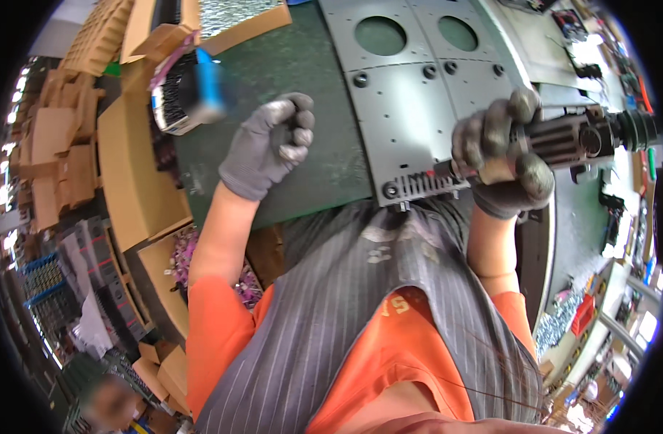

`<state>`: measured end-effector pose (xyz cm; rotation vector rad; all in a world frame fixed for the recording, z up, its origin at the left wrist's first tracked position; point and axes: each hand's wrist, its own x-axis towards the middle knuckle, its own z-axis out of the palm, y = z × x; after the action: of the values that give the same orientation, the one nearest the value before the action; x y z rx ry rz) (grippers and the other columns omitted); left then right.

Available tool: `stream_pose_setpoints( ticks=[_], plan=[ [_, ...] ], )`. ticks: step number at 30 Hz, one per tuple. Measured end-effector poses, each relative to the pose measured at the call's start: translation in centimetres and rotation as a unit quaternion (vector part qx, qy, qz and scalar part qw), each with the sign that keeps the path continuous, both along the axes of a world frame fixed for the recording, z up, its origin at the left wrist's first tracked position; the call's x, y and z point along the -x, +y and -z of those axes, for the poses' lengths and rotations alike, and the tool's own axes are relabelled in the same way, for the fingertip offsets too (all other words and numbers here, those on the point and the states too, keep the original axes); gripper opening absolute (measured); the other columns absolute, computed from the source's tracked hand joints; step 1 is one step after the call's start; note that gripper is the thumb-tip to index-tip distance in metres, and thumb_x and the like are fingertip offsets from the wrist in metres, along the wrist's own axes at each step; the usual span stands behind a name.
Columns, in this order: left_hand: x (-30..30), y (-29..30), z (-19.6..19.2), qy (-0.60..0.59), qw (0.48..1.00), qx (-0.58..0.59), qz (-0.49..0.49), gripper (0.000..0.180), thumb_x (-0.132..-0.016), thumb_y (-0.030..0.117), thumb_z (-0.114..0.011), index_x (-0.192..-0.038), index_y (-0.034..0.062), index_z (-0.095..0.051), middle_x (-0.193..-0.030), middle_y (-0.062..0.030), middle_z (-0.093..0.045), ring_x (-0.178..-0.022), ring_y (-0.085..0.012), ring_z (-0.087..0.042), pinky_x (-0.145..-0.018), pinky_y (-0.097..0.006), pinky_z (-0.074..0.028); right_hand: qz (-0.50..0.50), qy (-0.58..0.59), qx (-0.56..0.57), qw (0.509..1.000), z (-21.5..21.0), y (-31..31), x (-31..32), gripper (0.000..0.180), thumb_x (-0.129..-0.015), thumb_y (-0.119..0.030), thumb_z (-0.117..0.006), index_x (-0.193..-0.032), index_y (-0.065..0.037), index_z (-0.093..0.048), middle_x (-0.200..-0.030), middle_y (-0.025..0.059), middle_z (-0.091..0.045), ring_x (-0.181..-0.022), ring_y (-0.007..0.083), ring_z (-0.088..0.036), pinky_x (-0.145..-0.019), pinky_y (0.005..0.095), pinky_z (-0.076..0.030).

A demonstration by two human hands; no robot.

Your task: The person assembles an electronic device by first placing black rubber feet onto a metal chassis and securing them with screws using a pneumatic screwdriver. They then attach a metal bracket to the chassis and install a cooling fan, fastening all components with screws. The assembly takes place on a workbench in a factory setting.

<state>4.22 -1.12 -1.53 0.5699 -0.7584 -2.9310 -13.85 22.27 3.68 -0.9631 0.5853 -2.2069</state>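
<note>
My right hand, in a grey glove, is wrapped round a black power screwdriver. The tool lies sideways over the right part of a grey metal panel, its narrow end pointing left. Over the dark green tabletop, left of the panel, my left hand is gloved too. Its fingers curl in toward the palm, and whatever may be inside them is hidden. Large round holes and several black round fittings show on the panel. A row of slots runs along its near edge.
At the left of the table stand a small box with a blue side and an open carton of small metal parts. Cardboard boxes are stacked farther left. A bin of purple parts sits beside my left arm. A person is at lower left.
</note>
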Motion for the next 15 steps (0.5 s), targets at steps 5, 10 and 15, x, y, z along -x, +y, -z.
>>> stream_pose_setpoints(
  ticks=[5, 10, 15],
  plan=[
    [3.2, 6.6, 1.9, 0.061, 0.994, -0.058, 0.07, 0.029, -0.097, 0.03, -0.048, -0.097, 0.0026, -0.057, -0.074, -0.0051, -0.058, -0.052, -0.01, -0.049, -0.038, -0.018, -0.035, 0.007, 0.086, 0.063, 0.994, -1.7, -1.0, 1.5, 0.047, -0.078, -0.026, -0.055, -0.121, -0.007, -0.043, -0.079, 0.0038, -0.046, -0.066, 0.0172, -0.047, -0.058, 0.0313, -0.037],
    [4.0, 9.5, 1.3, -0.062, 0.995, 0.066, 0.05, 0.035, -0.099, 0.035, -0.042, -0.087, 0.0046, -0.054, -0.064, -0.0026, -0.052, -0.044, -0.0087, -0.044, -0.035, -0.017, -0.031, 0.048, 0.118, 0.069, 0.989, -2.2, -2.0, 1.6, 0.046, -0.077, -0.025, -0.054, -0.119, -0.009, -0.045, -0.08, 0.0038, -0.045, -0.068, 0.0184, -0.047, -0.059, 0.033, -0.038],
    [4.1, 10.3, 0.0, -0.086, 0.989, 0.11, 0.058, 0.038, -0.098, 0.038, -0.043, -0.086, 0.0043, -0.056, -0.062, -0.0023, -0.052, -0.044, -0.0088, -0.044, -0.036, -0.019, -0.03, 0.032, 0.118, 0.06, 0.991, -1.5, -2.7, 1.1, 0.046, -0.076, -0.025, -0.054, -0.119, -0.011, -0.044, -0.078, 0.0035, -0.045, -0.066, 0.0188, -0.047, -0.059, 0.0342, -0.038]
  ],
)
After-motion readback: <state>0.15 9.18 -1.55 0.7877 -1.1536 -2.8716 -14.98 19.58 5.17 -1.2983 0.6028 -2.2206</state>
